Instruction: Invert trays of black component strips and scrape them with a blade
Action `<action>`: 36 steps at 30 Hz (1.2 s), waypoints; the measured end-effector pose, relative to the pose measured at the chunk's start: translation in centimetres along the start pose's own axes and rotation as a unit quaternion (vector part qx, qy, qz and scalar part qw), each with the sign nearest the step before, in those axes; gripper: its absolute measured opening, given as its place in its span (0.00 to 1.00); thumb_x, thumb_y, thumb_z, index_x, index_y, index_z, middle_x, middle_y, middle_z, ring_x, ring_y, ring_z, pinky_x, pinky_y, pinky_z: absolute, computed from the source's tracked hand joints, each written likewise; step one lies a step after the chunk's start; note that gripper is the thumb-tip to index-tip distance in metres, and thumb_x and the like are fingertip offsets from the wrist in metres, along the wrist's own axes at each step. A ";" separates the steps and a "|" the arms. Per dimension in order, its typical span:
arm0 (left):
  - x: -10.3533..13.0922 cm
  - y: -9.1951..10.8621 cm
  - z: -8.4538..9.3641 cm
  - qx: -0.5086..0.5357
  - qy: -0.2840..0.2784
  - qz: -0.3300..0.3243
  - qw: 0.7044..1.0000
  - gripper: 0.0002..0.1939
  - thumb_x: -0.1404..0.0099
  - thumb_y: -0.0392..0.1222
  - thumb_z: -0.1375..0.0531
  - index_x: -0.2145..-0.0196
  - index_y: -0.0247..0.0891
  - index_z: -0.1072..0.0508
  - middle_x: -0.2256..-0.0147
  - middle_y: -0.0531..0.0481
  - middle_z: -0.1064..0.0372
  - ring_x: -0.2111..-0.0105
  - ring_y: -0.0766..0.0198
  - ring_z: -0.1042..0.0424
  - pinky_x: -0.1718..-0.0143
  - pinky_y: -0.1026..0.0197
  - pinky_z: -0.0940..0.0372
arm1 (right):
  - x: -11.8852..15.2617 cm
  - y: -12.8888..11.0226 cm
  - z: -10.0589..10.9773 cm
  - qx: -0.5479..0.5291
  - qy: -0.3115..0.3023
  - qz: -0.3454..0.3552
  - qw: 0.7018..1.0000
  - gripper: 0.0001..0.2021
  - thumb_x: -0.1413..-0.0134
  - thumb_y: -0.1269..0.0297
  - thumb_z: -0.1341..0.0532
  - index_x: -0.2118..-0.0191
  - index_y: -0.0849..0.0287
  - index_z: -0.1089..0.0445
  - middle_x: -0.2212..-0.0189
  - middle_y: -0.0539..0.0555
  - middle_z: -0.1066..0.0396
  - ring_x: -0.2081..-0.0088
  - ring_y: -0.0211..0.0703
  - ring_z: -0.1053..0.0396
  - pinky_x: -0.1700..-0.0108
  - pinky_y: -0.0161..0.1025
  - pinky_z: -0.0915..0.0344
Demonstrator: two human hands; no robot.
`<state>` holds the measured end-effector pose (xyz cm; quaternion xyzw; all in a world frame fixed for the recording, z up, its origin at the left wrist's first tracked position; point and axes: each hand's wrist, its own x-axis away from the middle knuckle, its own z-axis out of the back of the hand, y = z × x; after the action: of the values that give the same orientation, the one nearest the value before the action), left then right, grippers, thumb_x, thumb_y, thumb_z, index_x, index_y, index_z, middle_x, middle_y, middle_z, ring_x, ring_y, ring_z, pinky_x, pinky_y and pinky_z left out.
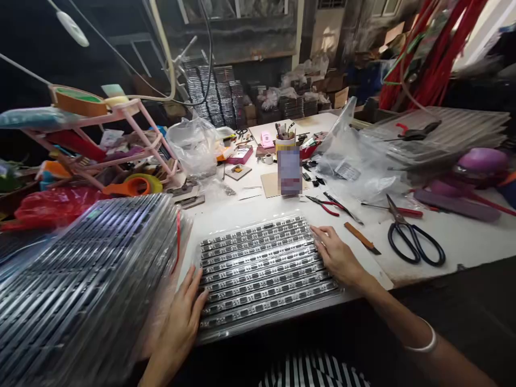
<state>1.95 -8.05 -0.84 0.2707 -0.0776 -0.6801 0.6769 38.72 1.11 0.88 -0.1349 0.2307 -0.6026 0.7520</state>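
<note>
A clear plastic tray (266,269) with several rows of patterned metallic strips lies flat at the front edge of the white table. My left hand (183,309) rests against the tray's left side with its fingers apart. At the right side, my right hand (336,255) touches the tray's upper right edge, fingers spread and not wrapped round anything. To the left of the tray stands a tall stack of similar clear trays (84,274) with dark strips, a red band hanging at its right edge.
Right of the tray lie a brown-handled blade (360,236), large scissors (413,236) and red-handled pliers (324,204). A phone-like upright object (290,172) stands behind. A pink rack (141,134) is at the left, plastic bags (363,161) at the back right.
</note>
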 end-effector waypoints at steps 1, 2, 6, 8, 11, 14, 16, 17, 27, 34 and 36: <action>0.1 -0.1 -0.2 -0.011 0.004 -0.007 1.000 0.28 0.33 0.52 0.52 0.40 0.37 0.40 0.37 0.43 0.47 0.37 0.54 0.48 0.36 0.46 0.55 | 0.0 -0.1 -0.3 0.027 0.000 0.005 1.000 0.23 0.37 0.65 0.56 0.40 0.64 0.40 0.46 0.63 0.38 0.60 0.47 0.29 0.63 0.42 0.29; 0.2 -0.3 -0.4 -0.018 0.008 -0.013 1.000 0.28 0.33 0.52 0.52 0.39 0.37 0.41 0.36 0.43 0.49 0.37 0.54 0.49 0.36 0.46 0.55 | 0.0 -0.3 -0.5 0.059 0.000 0.016 0.998 0.23 0.37 0.68 0.56 0.40 0.65 0.41 0.43 0.64 0.41 0.56 0.49 0.30 0.62 0.43 0.29; 0.5 -1.2 -1.2 -0.026 0.010 -0.030 0.999 0.28 0.32 0.50 0.51 0.37 0.41 0.45 0.35 0.46 0.52 0.36 0.55 0.51 0.36 0.46 0.56 | -0.3 -0.7 -0.9 0.184 -0.038 0.083 0.979 0.28 0.48 0.81 0.56 0.40 0.73 0.43 0.38 0.66 0.47 0.47 0.54 0.37 0.55 0.45 0.29; 0.6 -1.4 -1.6 -0.026 0.015 -0.035 0.999 0.28 0.32 0.49 0.51 0.36 0.43 0.47 0.35 0.46 0.53 0.36 0.55 0.52 0.36 0.45 0.56 | -0.7 -0.9 -0.8 0.223 -0.076 0.109 0.966 0.31 0.53 0.83 0.55 0.40 0.76 0.44 0.39 0.69 0.46 0.49 0.55 0.35 0.57 0.46 0.28; 0.4 -1.3 -1.7 -0.026 0.028 -0.032 0.999 0.29 0.32 0.48 0.51 0.36 0.42 0.50 0.35 0.45 0.54 0.36 0.55 0.52 0.37 0.44 0.55 | -1.4 -1.1 -0.4 0.245 -0.118 0.137 0.953 0.31 0.56 0.82 0.53 0.42 0.78 0.43 0.40 0.74 0.46 0.54 0.56 0.32 0.61 0.47 0.27; 0.3 -1.0 -0.7 -0.015 0.034 -0.032 0.999 0.29 0.33 0.47 0.49 0.36 0.41 0.47 0.37 0.45 0.48 0.38 0.55 0.48 0.37 0.46 0.53 | -1.7 -0.3 -0.1 0.197 -0.113 0.156 0.961 0.30 0.54 0.81 0.53 0.41 0.77 0.43 0.40 0.74 0.46 0.51 0.58 0.33 0.59 0.51 0.28; 0.9 -0.9 0.5 0.001 0.021 -0.048 0.999 0.26 0.33 0.45 0.49 0.38 0.44 0.43 0.39 0.48 0.42 0.40 0.57 0.43 0.39 0.49 0.49 | -1.6 1.0 0.1 0.122 -0.089 0.177 0.973 0.28 0.49 0.79 0.53 0.40 0.73 0.43 0.39 0.71 0.47 0.44 0.57 0.38 0.51 0.52 0.31; 1.4 -0.8 1.1 0.012 0.006 -0.063 0.998 0.25 0.33 0.43 0.49 0.38 0.46 0.42 0.40 0.50 0.40 0.41 0.59 0.41 0.40 0.52 0.47 | -1.4 1.7 0.3 0.079 -0.076 0.187 0.976 0.27 0.46 0.77 0.54 0.39 0.70 0.43 0.38 0.68 0.48 0.41 0.55 0.41 0.47 0.51 0.34; 8.0 -0.7 1.0 -0.071 -0.029 -0.142 0.987 0.33 0.34 0.33 0.50 0.34 0.45 0.56 0.35 0.45 0.52 0.37 0.55 0.49 0.39 0.47 0.47 | 4.0 4.9 3.0 -0.069 -0.109 0.231 0.964 0.28 0.42 0.74 0.52 0.36 0.52 0.45 0.37 0.54 0.47 0.39 0.46 0.43 0.41 0.48 0.40; 8.1 -2.1 0.0 -0.069 0.076 -0.172 0.980 0.27 0.32 0.35 0.50 0.37 0.44 0.48 0.40 0.43 0.41 0.41 0.57 0.40 0.41 0.50 0.43 | 8.5 6.9 2.5 0.054 -0.107 0.299 0.947 0.33 0.43 0.71 0.50 0.32 0.52 0.58 0.34 0.56 0.54 0.35 0.51 0.53 0.40 0.52 0.45; 8.1 -2.1 0.3 -0.061 0.068 -0.169 0.981 0.26 0.32 0.35 0.50 0.37 0.44 0.46 0.41 0.43 0.40 0.41 0.58 0.40 0.42 0.51 0.43 | 8.4 7.1 1.8 0.064 -0.049 0.318 0.945 0.32 0.42 0.69 0.49 0.33 0.50 0.56 0.35 0.56 0.50 0.35 0.52 0.52 0.40 0.55 0.49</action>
<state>0.44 -15.83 -3.69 0.2833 0.0572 -0.7684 0.5710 47.05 -5.48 -2.56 -0.0360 0.1853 -0.3384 0.9219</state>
